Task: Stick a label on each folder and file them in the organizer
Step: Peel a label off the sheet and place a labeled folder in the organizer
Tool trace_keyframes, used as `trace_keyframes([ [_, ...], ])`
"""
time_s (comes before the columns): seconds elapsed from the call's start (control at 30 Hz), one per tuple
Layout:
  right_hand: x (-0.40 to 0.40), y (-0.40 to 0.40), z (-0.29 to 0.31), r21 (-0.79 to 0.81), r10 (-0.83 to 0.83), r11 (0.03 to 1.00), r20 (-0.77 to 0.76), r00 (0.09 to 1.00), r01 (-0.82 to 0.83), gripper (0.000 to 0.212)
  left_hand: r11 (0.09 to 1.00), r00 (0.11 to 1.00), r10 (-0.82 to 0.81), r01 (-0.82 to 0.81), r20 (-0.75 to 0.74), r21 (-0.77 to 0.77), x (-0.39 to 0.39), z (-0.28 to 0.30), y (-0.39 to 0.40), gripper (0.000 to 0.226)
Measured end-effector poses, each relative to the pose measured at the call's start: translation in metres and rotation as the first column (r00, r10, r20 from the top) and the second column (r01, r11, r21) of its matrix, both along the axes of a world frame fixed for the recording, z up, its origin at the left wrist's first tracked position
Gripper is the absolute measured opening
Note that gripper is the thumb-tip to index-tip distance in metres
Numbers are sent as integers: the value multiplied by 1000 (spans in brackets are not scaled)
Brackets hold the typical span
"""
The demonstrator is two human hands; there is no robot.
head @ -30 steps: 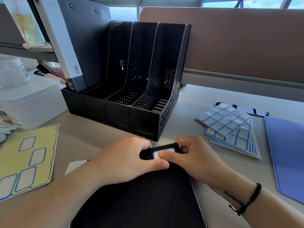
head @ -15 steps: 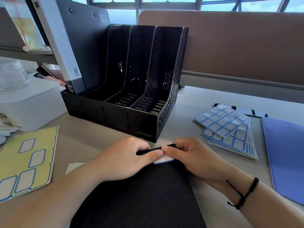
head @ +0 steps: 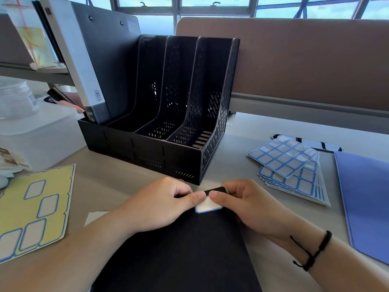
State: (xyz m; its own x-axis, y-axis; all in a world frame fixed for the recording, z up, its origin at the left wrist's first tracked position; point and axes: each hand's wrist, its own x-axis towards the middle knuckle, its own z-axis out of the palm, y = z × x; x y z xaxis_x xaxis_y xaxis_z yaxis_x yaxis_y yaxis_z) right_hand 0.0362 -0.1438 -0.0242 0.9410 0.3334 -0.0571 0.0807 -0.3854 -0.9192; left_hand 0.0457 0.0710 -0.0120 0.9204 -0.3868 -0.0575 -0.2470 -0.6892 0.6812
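Observation:
A black folder (head: 179,256) lies on the desk in front of me, its far corner between my hands. A white label with a blue border (head: 207,206) sits on that corner. My left hand (head: 160,204) and my right hand (head: 245,204) both grip the folder's far edge, thumbs meeting on top of the label. Behind them stands the black organizer (head: 189,163) with several slots; a grey binder (head: 99,62) leans in its leftmost slot. A blue folder (head: 366,199) lies flat at the right.
Blue-bordered label sheets (head: 292,167) are stacked right of the organizer, with a dark phone-like object (head: 324,144) behind them. A yellow sheet with a few labels left (head: 35,209) lies at the left, beside a translucent plastic box (head: 40,131). A brown partition (head: 305,60) closes off the back.
The label has come off the folder's far edge and now sits lower on the top face. My thumbs have drawn together on its upper edge. The view shifted slightly.

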Motion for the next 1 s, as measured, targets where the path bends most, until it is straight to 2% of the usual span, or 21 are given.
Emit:
trace_keyframes([
  [0.13,-1,-4,3,143,96,986,-87,992,-83,9,1000,1000,11,-11,-6,-7,0,1,-1,46],
  [0.17,-1,-5,3,151,110,984,-93,990,-95,8,1000,1000,9,-9,-9,-9,-1,1,0,45],
  [0.37,0,-9,1,118,103,989,-109,989,-90,22,999,998,-33,34,-55,17,-4,3,4,53],
  [0.57,0,-8,2,42,96,995,-82,992,-93,22,999,997,-36,38,-63,24,-5,5,4,44],
  [0.67,0,-8,3,54,89,995,-85,992,-85,21,999,997,-42,44,-70,21,-4,3,5,46],
  [1.0,3,-1,-1,-14,-24,1000,-22,999,23,39,997,999,34,-37,38,61,1,-6,0,58],
])
